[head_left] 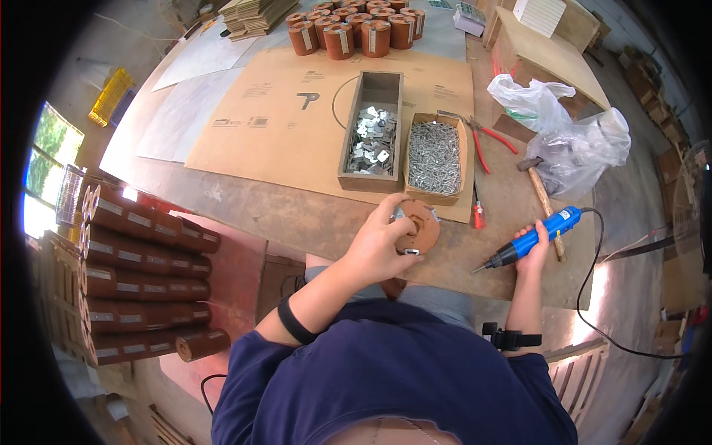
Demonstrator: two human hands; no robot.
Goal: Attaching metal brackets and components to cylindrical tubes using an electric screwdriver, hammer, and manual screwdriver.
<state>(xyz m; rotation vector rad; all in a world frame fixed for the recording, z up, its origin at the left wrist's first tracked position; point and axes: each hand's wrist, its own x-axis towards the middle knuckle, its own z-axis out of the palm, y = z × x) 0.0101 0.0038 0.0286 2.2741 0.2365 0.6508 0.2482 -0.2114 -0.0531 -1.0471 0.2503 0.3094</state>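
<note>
My left hand (376, 248) grips a brown cylinder (428, 231) at the table's near edge. The cylinder's round top faces up, with small metal pieces at its rim, one of them by my fingertips. My right hand (535, 256) is closed round a blue electric screwdriver (530, 239); its bit points left and down, apart from the cylinder. Just beyond my left hand stand a long wooden box (402, 96) with small metal plates (373, 137) and a cardboard tray (460, 167) full of screws (434, 156).
Red-handled pliers (480, 148), a red screwdriver (479, 215) and a hammer (545, 200) lie at the right, by plastic bags (582, 144). Brown cylinders (340, 41) stand at the back; more are stacked (141, 278) at the left. The power cord (580, 297) hangs at the right.
</note>
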